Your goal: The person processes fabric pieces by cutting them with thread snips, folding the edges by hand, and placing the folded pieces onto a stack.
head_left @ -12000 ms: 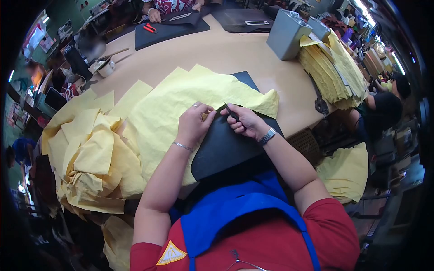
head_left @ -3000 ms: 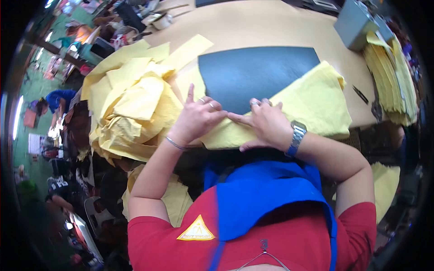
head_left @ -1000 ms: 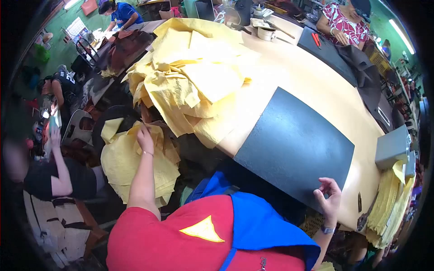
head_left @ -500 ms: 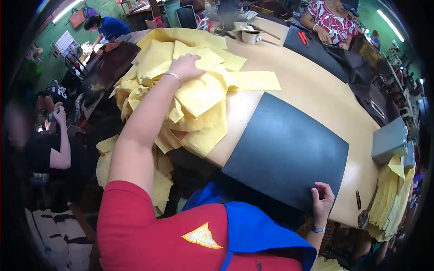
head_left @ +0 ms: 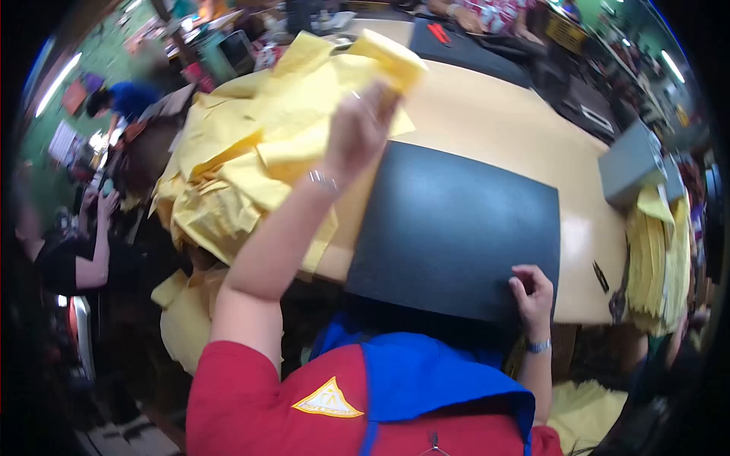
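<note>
My left hand (head_left: 360, 128), blurred by motion, is closed on a yellow sheet (head_left: 385, 61) that is lifted and bent over. It looks like soft cloth or leather; I cannot tell which. Beneath and to the left spreads a loose, crumpled pile of similar yellow pieces (head_left: 220, 152), some overhanging the table edge. In front of my body lies a flat black board (head_left: 456, 228). Over its near right corner rests my right hand (head_left: 534, 292), thumb and fingers loosely curved and apart, with nothing visible in them.
A stack of yellow sheets (head_left: 655, 258) hangs at the table's right end beside a grey box (head_left: 633, 163). Small dark snips (head_left: 601, 277) lie near that edge. Across the table (head_left: 487, 114), a person sits by a dark mat (head_left: 471, 53) with a red-handled tool (head_left: 439, 33).
My left hand has moved right from the top of the pile and now grips a raised yellow sheet. The view has shifted; my right hand stays at the board.
</note>
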Motion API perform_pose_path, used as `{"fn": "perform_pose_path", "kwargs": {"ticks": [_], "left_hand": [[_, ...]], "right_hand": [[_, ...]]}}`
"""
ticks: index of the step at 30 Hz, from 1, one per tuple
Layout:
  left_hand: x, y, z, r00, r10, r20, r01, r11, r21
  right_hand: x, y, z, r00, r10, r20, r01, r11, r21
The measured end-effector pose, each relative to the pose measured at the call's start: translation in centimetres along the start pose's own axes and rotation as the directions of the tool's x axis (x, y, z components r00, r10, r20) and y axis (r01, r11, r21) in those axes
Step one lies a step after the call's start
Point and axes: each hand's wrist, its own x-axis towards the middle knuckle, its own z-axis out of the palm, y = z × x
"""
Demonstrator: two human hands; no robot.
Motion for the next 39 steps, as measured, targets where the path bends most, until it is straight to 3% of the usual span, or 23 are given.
{"fn": "perform_pose_path", "kwargs": {"ticks": [1,2,3,4,5,6,7,9,11,14,17,20,21,23,24,27,28,31,34,36,37,38,39], "left_hand": [[-2.1,2.7,0.6,0.972,0.153,0.176,-0.150,0.988,-0.031],[-4.3,5.5,1.3,0.926,0.218,0.309,-0.166,0.968,-0.188],[-7.1,7.3,2.7,0.865,0.391,0.314,-0.297,0.904,-0.308],[-10.0,9.0,3.3,0.748,0.443,0.494,-0.321,0.893,-0.316],[-11.8,10.2,3.3,0.638,0.538,0.550,-0.371,0.841,-0.393],[-12.8,11.4,2.8,0.607,0.605,0.514,-0.358,0.787,-0.503],[-13.9,11.6,2.1,0.571,0.602,0.558,-0.304,0.787,-0.537],[-15.1,11.0,0.2,0.547,0.542,0.638,-0.237,0.831,-0.503],[-15.1,9.7,-2.6,0.547,0.446,0.709,-0.192,0.891,-0.413],[-14.9,7.2,-7.1,0.597,0.278,0.753,-0.095,0.956,-0.279],[-13.6,6.8,-11.2,0.433,-0.007,0.902,0.140,0.988,-0.060],[-13.7,7.2,-11.4,0.472,-0.184,0.862,0.109,0.983,0.150],[-14.0,7.9,-10.5,0.579,-0.135,0.804,0.072,0.991,0.115],[-15.0,9.4,-7.2,0.768,-0.025,0.640,-0.017,0.998,0.059],[-15.2,9.3,-6.4,0.654,-0.101,0.750,0.072,0.995,0.071],[-16.8,8.9,-3.2,0.618,-0.159,0.770,-0.118,0.950,0.290],[-16.5,8.5,-2.5,0.582,-0.163,0.797,-0.121,0.951,0.283],[-14.2,7.2,0.1,0.484,-0.132,0.865,-0.147,0.962,0.229],[-10.7,4.7,2.9,0.431,0.019,0.902,-0.239,0.966,0.094],[-8.6,2.6,5.0,0.404,0.131,0.905,-0.297,0.955,-0.006],[-7.7,2.1,5.7,0.442,0.131,0.888,-0.325,0.946,0.021],[-6.8,1.7,6.3,0.481,0.131,0.867,-0.349,0.936,0.052],[-6.4,1.2,6.6,0.520,0.128,0.845,-0.368,0.926,0.086]], "right_hand": [[-0.1,0.0,0.1,1.000,-0.016,-0.026,0.016,1.000,0.009],[-0.1,0.3,0.0,0.994,-0.097,-0.059,0.097,0.995,0.012],[-0.2,0.9,-0.4,0.996,-0.058,-0.066,0.067,0.989,0.130],[-0.2,1.5,-1.0,0.997,-0.058,-0.053,0.068,0.978,0.199],[-0.2,1.9,-1.0,0.991,-0.061,-0.119,0.088,0.968,0.236],[0.3,1.8,-0.3,0.950,-0.146,-0.277,0.189,0.973,0.134],[-0.2,2.1,-0.6,0.965,0.023,-0.260,0.055,0.956,0.290],[-0.1,1.4,-0.7,0.973,-0.055,-0.224,0.133,0.926,0.352],[-0.2,1.8,-1.2,0.974,-0.005,-0.228,0.097,0.915,0.391],[1.4,1.3,-2.6,0.968,-0.046,-0.246,0.075,0.991,0.108],[4.6,0.6,-4.0,0.972,-0.086,-0.218,0.039,0.976,-0.213],[10.0,2.9,-4.7,0.884,-0.368,-0.289,0.149,0.807,-0.572],[11.8,4.3,-4.7,0.831,-0.469,-0.300,0.143,0.700,-0.700],[14.9,6.8,-4.7,0.910,-0.324,-0.257,0.045,0.694,-0.719],[16.1,7.2,-5.0,0.939,-0.251,-0.236,-0.001,0.685,-0.729],[17.8,6.6,-7.1,0.920,-0.391,-0.025,0.272,0.683,-0.678],[17.5,3.6,-7.9,0.995,-0.097,0.022,0.095,0.861,-0.500],[16.3,0.2,-11.1,1.000,-0.027,0.001,0.027,0.996,0.086],[15.5,-1.4,-16.8,0.991,0.076,-0.111,-0.088,0.990,-0.110],[14.7,0.6,-20.6,0.965,0.239,-0.106,-0.259,0.926,-0.274],[14.1,3.6,-22.5,0.957,0.161,-0.243,-0.266,0.822,-0.504],[13.4,5.8,-24.2,0.910,0.251,-0.330,-0.410,0.662,-0.628],[11.8,6.3,-24.6,0.911,0.292,-0.293,-0.402,0.461,-0.791]]}}
